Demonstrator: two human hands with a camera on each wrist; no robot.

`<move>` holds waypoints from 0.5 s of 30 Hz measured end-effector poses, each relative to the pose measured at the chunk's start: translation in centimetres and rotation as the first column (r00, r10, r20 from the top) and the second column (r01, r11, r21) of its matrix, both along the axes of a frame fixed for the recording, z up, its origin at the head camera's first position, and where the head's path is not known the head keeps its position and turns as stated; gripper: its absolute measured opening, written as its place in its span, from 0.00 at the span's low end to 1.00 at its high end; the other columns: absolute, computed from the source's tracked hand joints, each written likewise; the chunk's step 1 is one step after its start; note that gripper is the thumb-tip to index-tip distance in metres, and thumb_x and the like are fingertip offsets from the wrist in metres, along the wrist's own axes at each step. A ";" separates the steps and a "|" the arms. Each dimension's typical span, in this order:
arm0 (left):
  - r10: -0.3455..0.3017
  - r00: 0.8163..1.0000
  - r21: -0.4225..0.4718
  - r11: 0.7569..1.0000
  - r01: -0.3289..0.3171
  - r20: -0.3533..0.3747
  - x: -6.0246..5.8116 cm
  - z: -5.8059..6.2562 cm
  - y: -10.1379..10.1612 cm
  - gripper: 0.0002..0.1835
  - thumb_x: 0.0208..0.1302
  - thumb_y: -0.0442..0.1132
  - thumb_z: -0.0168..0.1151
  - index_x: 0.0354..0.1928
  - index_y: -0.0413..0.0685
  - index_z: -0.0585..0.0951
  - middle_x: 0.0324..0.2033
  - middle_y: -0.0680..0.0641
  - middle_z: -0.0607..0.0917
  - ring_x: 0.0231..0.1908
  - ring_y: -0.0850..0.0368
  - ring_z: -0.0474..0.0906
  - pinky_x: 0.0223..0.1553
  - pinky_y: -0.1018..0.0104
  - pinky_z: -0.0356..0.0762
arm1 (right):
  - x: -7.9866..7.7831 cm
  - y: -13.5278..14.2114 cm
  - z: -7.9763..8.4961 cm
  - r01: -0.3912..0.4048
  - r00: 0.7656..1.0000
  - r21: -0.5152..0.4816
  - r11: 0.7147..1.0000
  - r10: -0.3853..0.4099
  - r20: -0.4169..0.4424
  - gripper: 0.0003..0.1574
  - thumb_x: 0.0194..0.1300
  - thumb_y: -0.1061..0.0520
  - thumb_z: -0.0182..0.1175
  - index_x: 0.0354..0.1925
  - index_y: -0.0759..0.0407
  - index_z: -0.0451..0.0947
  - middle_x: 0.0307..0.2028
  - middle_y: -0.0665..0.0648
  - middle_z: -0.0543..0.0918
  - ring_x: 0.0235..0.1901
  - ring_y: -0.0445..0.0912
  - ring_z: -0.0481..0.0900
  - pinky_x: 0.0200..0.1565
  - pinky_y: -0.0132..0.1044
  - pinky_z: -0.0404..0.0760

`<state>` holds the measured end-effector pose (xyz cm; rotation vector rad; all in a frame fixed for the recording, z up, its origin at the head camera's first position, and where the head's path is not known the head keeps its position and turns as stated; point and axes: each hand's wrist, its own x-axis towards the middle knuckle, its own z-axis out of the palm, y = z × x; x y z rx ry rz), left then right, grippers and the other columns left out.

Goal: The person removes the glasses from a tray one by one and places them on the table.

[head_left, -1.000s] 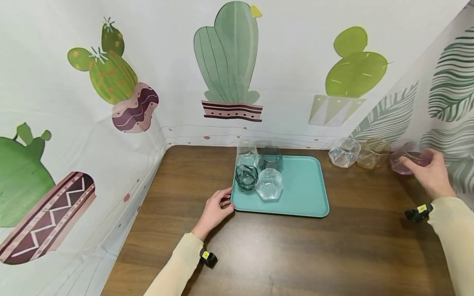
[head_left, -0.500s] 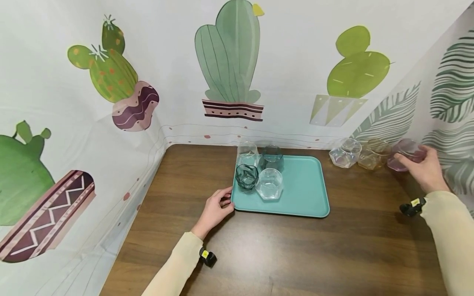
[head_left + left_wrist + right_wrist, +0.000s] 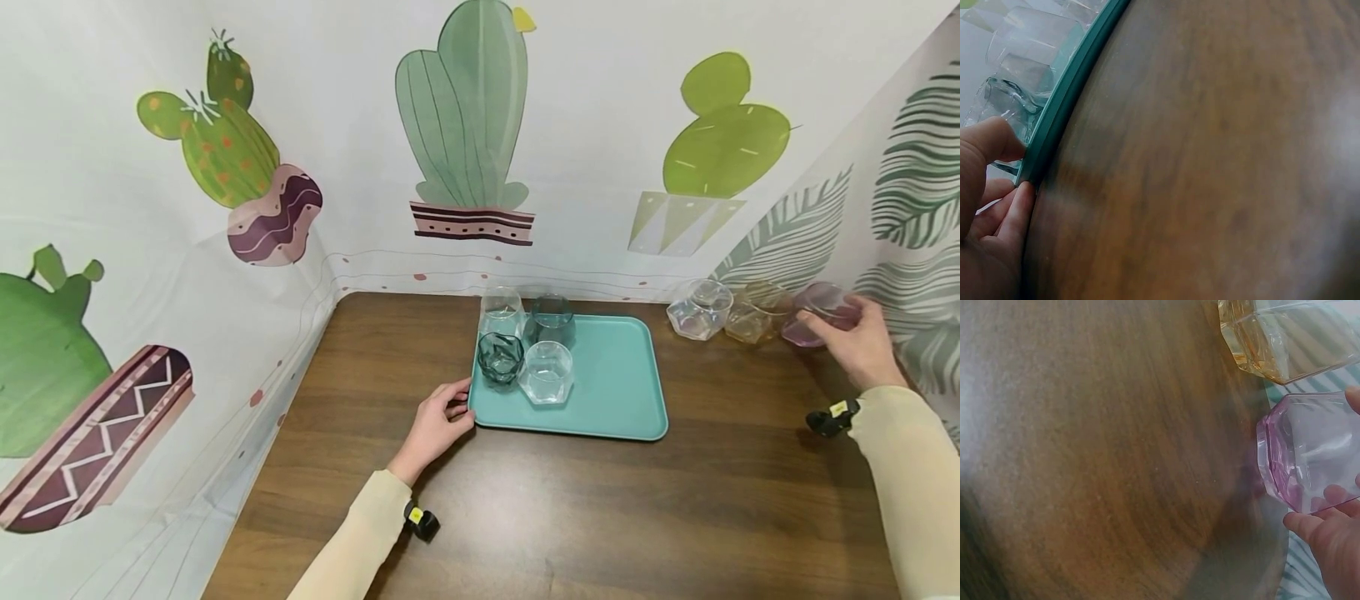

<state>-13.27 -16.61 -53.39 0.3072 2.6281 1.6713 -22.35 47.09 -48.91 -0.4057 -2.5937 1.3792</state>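
My right hand (image 3: 864, 343) grips a pink faceted glass (image 3: 813, 310) at the far right of the table, thumb on one side and fingers on the other in the right wrist view. Left of it stand an amber glass (image 3: 753, 317) and a clear iridescent glass (image 3: 699, 312). My left hand (image 3: 431, 427) holds the left edge of a teal tray (image 3: 615, 387), its thumb and fingers pinching the rim (image 3: 1054, 128). On the tray's left half are a tall clear glass (image 3: 501, 312), a dark grey glass (image 3: 551, 323), a dark green glass (image 3: 500, 358) and a clear hexagonal glass (image 3: 547, 375).
The wooden table (image 3: 570, 517) meets a white cactus-print cloth (image 3: 585, 150) at its back and left. A leaf-print cloth (image 3: 915, 192) hangs at the right, close to my right hand.
My right hand and the pink glass have shifted slightly left, closer to the amber glass. The left hand, the tray and the glasses on it keep their places.
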 end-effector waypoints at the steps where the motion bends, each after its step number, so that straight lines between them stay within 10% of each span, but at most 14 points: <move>1: -0.001 1.000 -0.001 1.000 0.001 0.000 0.0 0.0 0.0 0.30 0.61 0.25 0.67 0.68 0.36 0.78 0.55 0.39 0.82 0.55 0.45 0.81 0.56 0.63 0.86 | 0.0 0.0 -0.1 0.005 1.000 -0.003 1.000 -0.005 -0.001 0.59 0.71 0.47 0.64 0.79 0.73 0.42 0.53 0.43 0.66 0.44 0.24 0.64 0.40 0.08 0.66; 15: -0.001 1.000 -0.010 1.000 0.001 0.004 0.1 0.1 0.0 0.30 0.61 0.26 0.66 0.68 0.37 0.78 0.57 0.39 0.81 0.55 0.45 0.81 0.56 0.62 0.86 | 0.0 -0.2 -0.5 -0.008 1.000 -0.001 1.000 0.008 0.014 0.60 0.72 0.44 0.63 0.82 0.68 0.40 0.75 0.76 0.57 0.58 0.33 0.68 0.40 0.09 0.65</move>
